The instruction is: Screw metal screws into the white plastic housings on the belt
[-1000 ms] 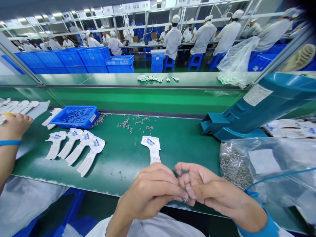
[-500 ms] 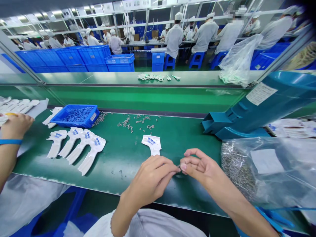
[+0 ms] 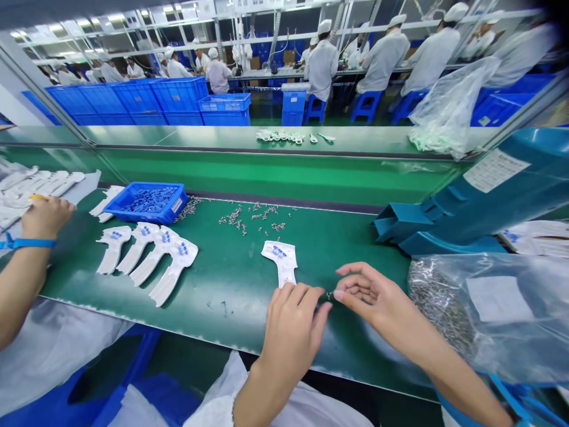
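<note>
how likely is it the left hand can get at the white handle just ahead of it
Likely yes: the left hand overlaps the lower end of the white handle in view, and nothing visible blocks the way, though contact is unclear.

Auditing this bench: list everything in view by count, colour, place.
Table: one, green, foreground
Lone curved piece: one, white and blue, centre
Grouped pieces: four, white and blue, table left
Other pieces: several, mostly white, both sides
Tray: one, blue, back left
Metal bits: many, silvery, table back
Plastic chute: one, teal, right
Bags: two, clear, right
Ledge pieces: several, white and green, centre back
Crates: several, blue, background left
Stools: several, blue, background
Workers: many, white coats, background
Neighbour's hand: one, bare, left edge
Left hand: one, bare, front centre
Right hand: one, bare, front right
</note>
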`<action>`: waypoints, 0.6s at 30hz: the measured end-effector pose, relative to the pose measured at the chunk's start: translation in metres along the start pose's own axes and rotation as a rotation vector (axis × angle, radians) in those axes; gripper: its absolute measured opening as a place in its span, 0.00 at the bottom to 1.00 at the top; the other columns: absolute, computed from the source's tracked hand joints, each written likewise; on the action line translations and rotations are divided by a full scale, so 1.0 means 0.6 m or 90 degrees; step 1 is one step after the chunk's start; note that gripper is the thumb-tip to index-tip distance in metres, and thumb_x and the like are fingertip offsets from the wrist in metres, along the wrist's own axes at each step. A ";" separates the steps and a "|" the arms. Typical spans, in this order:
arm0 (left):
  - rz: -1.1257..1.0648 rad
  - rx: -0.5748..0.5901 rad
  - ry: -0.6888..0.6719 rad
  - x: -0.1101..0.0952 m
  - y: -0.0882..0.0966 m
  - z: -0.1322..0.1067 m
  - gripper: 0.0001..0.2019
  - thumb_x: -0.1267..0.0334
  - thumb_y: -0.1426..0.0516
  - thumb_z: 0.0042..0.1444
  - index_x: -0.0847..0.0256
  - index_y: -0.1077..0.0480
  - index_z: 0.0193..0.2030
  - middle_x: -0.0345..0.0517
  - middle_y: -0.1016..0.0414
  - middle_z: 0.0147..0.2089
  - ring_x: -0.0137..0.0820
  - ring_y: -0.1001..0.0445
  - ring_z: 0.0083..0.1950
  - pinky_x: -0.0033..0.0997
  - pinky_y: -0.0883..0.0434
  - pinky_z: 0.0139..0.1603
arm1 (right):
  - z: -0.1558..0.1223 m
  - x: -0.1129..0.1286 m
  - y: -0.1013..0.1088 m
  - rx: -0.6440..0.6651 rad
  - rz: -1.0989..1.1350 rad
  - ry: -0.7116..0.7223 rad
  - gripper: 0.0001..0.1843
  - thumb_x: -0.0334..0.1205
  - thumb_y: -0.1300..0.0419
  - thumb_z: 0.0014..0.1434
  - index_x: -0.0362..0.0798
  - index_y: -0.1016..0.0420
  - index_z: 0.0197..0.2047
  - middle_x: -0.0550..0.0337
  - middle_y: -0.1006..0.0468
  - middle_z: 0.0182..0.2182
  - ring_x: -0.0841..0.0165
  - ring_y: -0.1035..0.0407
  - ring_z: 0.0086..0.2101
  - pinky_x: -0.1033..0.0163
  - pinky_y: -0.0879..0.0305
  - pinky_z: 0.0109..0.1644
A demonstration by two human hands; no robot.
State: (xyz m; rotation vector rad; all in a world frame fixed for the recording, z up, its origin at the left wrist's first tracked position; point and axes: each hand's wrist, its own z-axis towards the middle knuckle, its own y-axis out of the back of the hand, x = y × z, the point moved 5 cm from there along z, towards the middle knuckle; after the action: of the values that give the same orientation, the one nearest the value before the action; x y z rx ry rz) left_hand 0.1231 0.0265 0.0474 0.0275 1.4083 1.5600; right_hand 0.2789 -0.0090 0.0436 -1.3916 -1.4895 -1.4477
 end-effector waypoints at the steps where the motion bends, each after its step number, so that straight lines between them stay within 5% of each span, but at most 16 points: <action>1: -0.020 -0.018 0.000 0.002 0.007 -0.004 0.04 0.65 0.43 0.64 0.56 0.30 0.45 0.40 0.23 0.40 0.35 0.28 0.41 0.36 0.35 0.40 | 0.000 0.005 -0.008 0.036 0.015 -0.007 0.20 0.53 0.36 0.59 0.52 0.35 0.48 0.60 0.22 0.34 0.64 0.26 0.37 0.57 0.30 0.45; 8: -0.030 -0.096 -0.011 0.009 0.046 -0.025 0.06 0.71 0.45 0.64 0.57 0.30 0.38 0.39 0.24 0.34 0.33 0.30 0.35 0.33 0.36 0.37 | 0.008 0.041 -0.051 0.170 0.050 -0.028 0.18 0.50 0.36 0.59 0.51 0.32 0.48 0.61 0.24 0.33 0.67 0.28 0.37 0.60 0.30 0.45; 11: -0.001 -0.102 0.028 0.021 0.053 -0.036 0.06 0.69 0.44 0.63 0.56 0.30 0.45 0.41 0.24 0.38 0.35 0.28 0.38 0.35 0.33 0.40 | 0.018 0.054 -0.064 0.208 0.007 -0.001 0.15 0.47 0.39 0.62 0.51 0.33 0.49 0.61 0.23 0.34 0.67 0.27 0.37 0.60 0.31 0.45; 18: 0.045 -0.127 0.163 0.059 0.028 -0.053 0.37 0.57 0.33 0.53 0.60 0.45 0.65 0.53 0.27 0.52 0.44 0.25 0.49 0.43 0.26 0.46 | 0.069 0.089 -0.101 0.276 -0.221 0.094 0.12 0.38 0.46 0.65 0.52 0.35 0.52 0.62 0.21 0.34 0.66 0.26 0.35 0.62 0.32 0.39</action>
State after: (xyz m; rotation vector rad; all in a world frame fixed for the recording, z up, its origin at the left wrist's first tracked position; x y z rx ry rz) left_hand 0.0759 0.0286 0.0298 -0.2530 1.4526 1.8050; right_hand 0.2181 0.0536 0.0680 -0.7789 -1.8735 -1.2840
